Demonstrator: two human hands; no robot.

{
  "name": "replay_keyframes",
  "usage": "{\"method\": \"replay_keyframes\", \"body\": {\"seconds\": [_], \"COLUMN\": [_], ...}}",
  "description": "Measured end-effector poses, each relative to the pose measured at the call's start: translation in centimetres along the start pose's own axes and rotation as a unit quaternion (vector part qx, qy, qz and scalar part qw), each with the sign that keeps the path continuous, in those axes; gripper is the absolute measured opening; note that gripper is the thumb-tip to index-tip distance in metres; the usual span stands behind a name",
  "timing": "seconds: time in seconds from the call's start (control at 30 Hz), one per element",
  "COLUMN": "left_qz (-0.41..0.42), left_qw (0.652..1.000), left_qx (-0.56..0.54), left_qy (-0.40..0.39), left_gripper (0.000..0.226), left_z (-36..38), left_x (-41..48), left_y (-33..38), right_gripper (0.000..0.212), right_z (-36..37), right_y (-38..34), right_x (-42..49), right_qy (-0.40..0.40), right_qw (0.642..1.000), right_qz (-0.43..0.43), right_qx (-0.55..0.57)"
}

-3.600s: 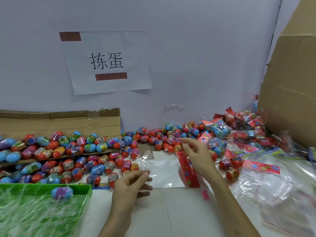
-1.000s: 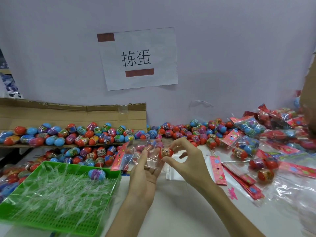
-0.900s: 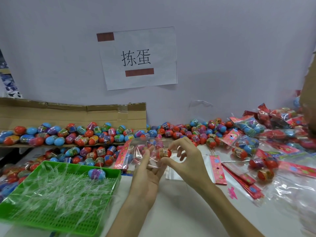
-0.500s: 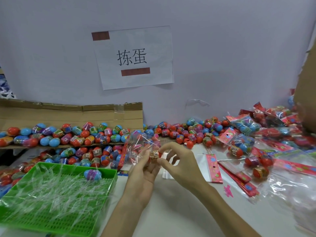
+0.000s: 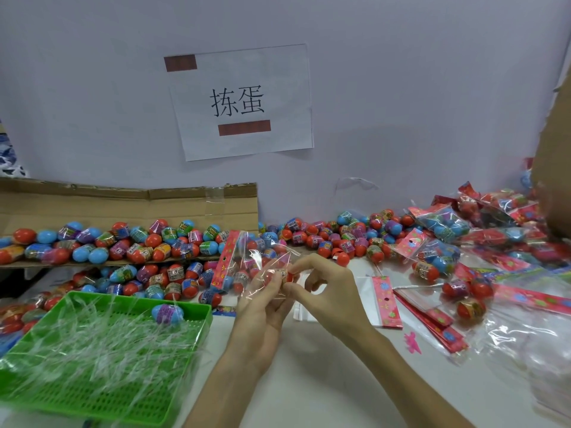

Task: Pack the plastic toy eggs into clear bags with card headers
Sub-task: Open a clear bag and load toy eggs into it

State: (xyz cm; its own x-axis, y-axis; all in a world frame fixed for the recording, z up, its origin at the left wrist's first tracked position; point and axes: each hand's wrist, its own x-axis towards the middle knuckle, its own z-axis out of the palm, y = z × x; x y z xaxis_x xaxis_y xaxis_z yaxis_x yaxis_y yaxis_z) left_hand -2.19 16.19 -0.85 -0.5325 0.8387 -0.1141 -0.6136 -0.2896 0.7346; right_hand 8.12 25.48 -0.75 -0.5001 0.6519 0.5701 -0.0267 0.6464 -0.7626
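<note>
My left hand (image 5: 262, 307) holds a clear bag (image 5: 256, 257) by its open mouth, the pink card header (image 5: 225, 261) pointing away to the left. My right hand (image 5: 327, 291) pinches a red toy egg (image 5: 285, 275) with a printed band between thumb and forefinger, right at the bag's mouth against my left fingers. Loose toy eggs (image 5: 173, 273) in red, blue and purple lie heaped behind the hands. Empty bags with pink headers (image 5: 386, 301) lie flat on the table to the right.
A green mesh tray (image 5: 77, 393) full of clear plastic strips holds one blue-purple egg (image 5: 168, 313) at the front left. A cardboard flap (image 5: 129, 202) carries more eggs. Filled bags (image 5: 448, 223) pile up at the right, beside a cardboard box (image 5: 556, 156).
My left hand lifted a flat bag off the table and opened it. My right hand picked up a red egg and moved it left to the bag's mouth.
</note>
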Motion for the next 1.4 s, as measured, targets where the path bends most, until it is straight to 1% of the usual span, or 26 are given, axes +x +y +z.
{"method": "replay_keyframes", "body": {"seconds": [0.07, 0.13, 0.27, 0.33, 0.37, 0.43, 0.57, 0.63, 0.67, 0.7, 0.77, 0.8, 0.87, 0.93, 1.0, 1.03, 1.07, 1.13, 1.2, 1.4], "left_qz": [-0.004, -0.009, -0.017, -0.024, -0.029, -0.035, -0.036, -0.035, -0.035, -0.035, -0.033, -0.032, -0.036, -0.042, -0.047, -0.05, -0.051, -0.052, -0.051, -0.055], "left_qw": [1.0, 1.0, 0.999, 0.998, 0.998, 0.998, 0.997, 0.997, 0.997, 0.997, 0.998, 0.999, 0.999, 0.999, 0.999, 0.999, 0.999, 0.999, 0.999, 0.998], "left_qx": [0.004, 0.0, -0.032, -0.043, -0.045, -0.051, -0.061, -0.057, -0.054, -0.051, -0.037, -0.027, -0.016, -0.017, -0.015, -0.012, -0.01, -0.01, -0.014, -0.016], "left_qy": [-0.001, 0.006, 0.019, 0.025, 0.026, 0.025, 0.034, 0.046, 0.048, 0.049, 0.04, 0.03, 0.016, 0.012, 0.008, 0.006, 0.005, 0.007, 0.012, 0.032], "left_gripper": [0.038, 0.039, 0.052, 0.05, 0.048, 0.046, 0.044, 0.036, 0.033, 0.032, 0.038, 0.041, 0.042, 0.039, 0.041, 0.043, 0.043, 0.043, 0.04, 0.036], "left_z": [0.1, 0.1, -0.1, 0.0, 0.1, 0.3, 0.5, 0.7, 0.7, 0.8, 0.8, 0.9, 0.9, 0.9, 0.9, 0.9, 0.9, 0.9, 1.0, 1.3], "left_x": [-0.1, 0.0, 0.1, 0.1, 0.1, 0.0, 0.0, 0.0, 0.0, -0.1, -0.2, -0.3, -0.3, -0.2, -0.1, -0.1, -0.1, -0.1, -0.1, -0.4], "left_y": [0.0, 0.0, 0.0, 0.0, 0.0, 0.0, 0.1, -0.1, -0.2, -0.3, -0.5, -0.5, -0.7, -0.9, -1.0, -1.0, -1.0, -0.9, -0.9, -0.7], "right_gripper": [0.018, 0.017, 0.028, 0.034, 0.035, 0.034, 0.029, 0.029, 0.031, 0.034, 0.042, 0.047, 0.058, 0.067, 0.068, 0.066, 0.063, 0.056, 0.053, 0.054], "right_z": [-0.1, -0.2, -0.1, -0.3, -0.5, -1.1, -3.2, -4.7, -5.4, -6.0, -7.1, -7.5, -8.1, -8.4, -8.3, -8.1, -8.0, -7.9, -8.0, -9.1], "right_y": [-0.1, -0.2, -0.2, -0.1, -0.2, -0.3, 0.5, 1.8, 2.7, 3.7, 5.5, 6.3, 7.6, 8.6, 9.5, 9.9, 10.4, 11.1, 11.5, 11.8], "right_x": [0.0, 0.1, -0.1, 0.0, 0.1, 0.5, 1.6, 2.2, 2.6, 2.9, 3.9, 4.5, 5.8, 6.9, 7.6, 7.7, 7.8, 7.8, 7.8, 7.5], "right_qy": [-0.011, -0.032, -0.113, -0.139, -0.139, -0.098, 0.047, 0.089, 0.095, 0.09, 0.066, 0.056, 0.02, -0.057, -0.136, -0.158, -0.161, -0.136, -0.121, -0.136], "right_qw": [1.0, 0.999, 0.993, 0.989, 0.989, 0.994, 0.996, 0.99, 0.985, 0.979, 0.962, 0.954, 0.938, 0.919, 0.884, 0.866, 0.856, 0.856, 0.86, 0.865], "right_qz": [-0.003, 0.005, 0.027, 0.039, 0.044, 0.042, 0.069, 0.096, 0.117, 0.142, 0.19, 0.201, 0.197, 0.188, 0.177, 0.168, 0.155, 0.129, 0.109, 0.106], "right_qx": [0.009, 0.015, 0.018, 0.018, 0.016, 0.009, -0.011, -0.055, -0.084, -0.116, -0.182, -0.216, -0.284, -0.342, -0.41, -0.443, -0.467, -0.482, -0.484, -0.472]}}
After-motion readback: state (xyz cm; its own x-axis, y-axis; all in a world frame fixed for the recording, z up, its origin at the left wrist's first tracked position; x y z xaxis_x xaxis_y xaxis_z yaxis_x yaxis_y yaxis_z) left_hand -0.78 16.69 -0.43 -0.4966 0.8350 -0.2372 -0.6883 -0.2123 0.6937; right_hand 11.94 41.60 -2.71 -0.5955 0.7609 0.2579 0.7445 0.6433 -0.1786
